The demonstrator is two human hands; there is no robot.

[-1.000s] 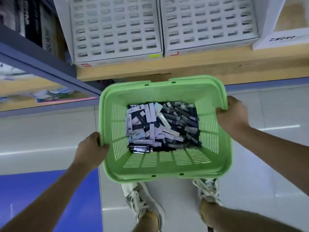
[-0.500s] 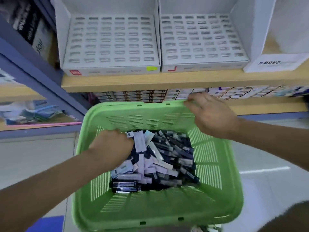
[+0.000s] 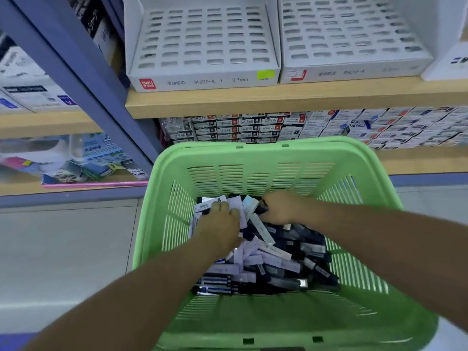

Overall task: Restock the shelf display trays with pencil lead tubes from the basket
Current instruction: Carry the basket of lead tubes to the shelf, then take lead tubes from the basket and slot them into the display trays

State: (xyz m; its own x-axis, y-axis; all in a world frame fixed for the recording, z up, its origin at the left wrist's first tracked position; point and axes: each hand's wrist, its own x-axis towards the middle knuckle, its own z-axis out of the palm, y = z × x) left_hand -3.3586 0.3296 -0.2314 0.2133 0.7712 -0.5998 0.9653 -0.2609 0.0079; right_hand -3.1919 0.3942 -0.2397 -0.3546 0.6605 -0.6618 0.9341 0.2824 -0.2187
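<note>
Head view: the tubes (image 3: 278,259) lie in a loose, criss-crossed heap on the floor of the basket (image 3: 253,148), white ones mostly toward its left side and dark ones toward its right. Both hands are down in the heap near the basket's far wall. The left hand (image 3: 220,224) lies on white tubes with bent fingers. The right hand (image 3: 278,209) has its fingers buried among dark ones. I cannot tell whether either has actually closed on a tube. Above, at the front edge of the shelf (image 3: 278,97), the left tray (image 3: 202,81) and right tray (image 3: 354,72) stand side by side, their slots seemingly unfilled.

The tubes look like small, stiff plastic cases: light, smooth and probably slippery, so a fistful would likely shed a few. Pinching one across its flat long sides near the middle seems safest, leaving an end free to enter a slot. The leads inside are probably brittle, so easing each tube in seems wiser than pushing.
</note>
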